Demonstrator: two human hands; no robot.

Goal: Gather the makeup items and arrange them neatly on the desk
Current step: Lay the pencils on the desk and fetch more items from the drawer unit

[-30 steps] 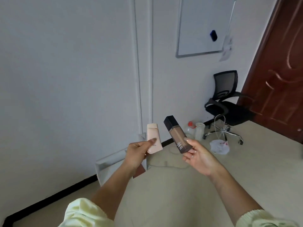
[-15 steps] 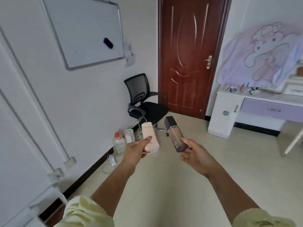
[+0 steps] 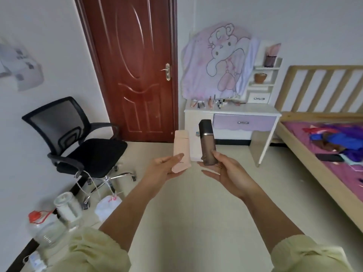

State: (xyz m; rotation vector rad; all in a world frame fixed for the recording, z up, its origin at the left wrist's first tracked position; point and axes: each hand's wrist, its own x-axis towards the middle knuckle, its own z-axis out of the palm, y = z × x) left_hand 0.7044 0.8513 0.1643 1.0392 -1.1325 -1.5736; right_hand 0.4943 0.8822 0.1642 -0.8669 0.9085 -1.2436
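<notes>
Well short of the counter (image 3: 245, 112), a pink squeeze tube (image 3: 181, 148) is being pinched low in the grip of the left hand (image 3: 164, 170) and a black-capped foundation bottle (image 3: 207, 144) is being clasped near its base by the right hand (image 3: 227, 173), both seemingly light, the bottle probably slick and breakable.

Pink tube (image 3: 181, 149), brown black-capped bottle (image 3: 207, 146)

**Our sleeves and bare forearms**

We wear pale yellow-green cloth on both arms. Our left sleeve (image 3: 94, 250) and right sleeve (image 3: 306, 254) are soft and loose, bunched in rounded folds and gathered at the cuff. Both cuffs sit well short of the wrists, so our forearms (image 3: 133, 201), left hand (image 3: 163, 169) and right hand (image 3: 229, 173) show uncovered.
</notes>
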